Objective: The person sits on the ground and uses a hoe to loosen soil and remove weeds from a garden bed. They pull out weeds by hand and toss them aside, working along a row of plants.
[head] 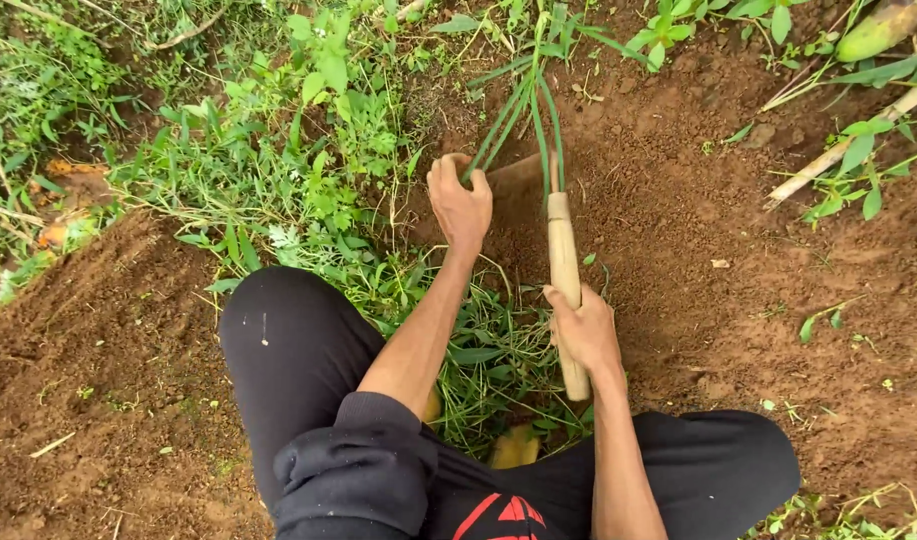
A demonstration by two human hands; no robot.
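Note:
My left hand (460,204) grips the base of a clump of long green stalks (523,110) that rise from the reddish soil. My right hand (581,328) is closed around the pale wooden handle (562,250) of a digging tool. The tool's flat blade (523,185) is soil-coloured and sits in the ground just beside the stalks, to the right of my left hand. I squat over the spot, with my knees in black trousers (288,340) on either side.
Loose green weeds (478,350) lie piled between my knees. Dense weeds (278,150) grow to the left. Bare red-brown soil (738,250) spreads right. Pale cut stems (848,145) lie at upper right. A soil mound (88,330) is on the left.

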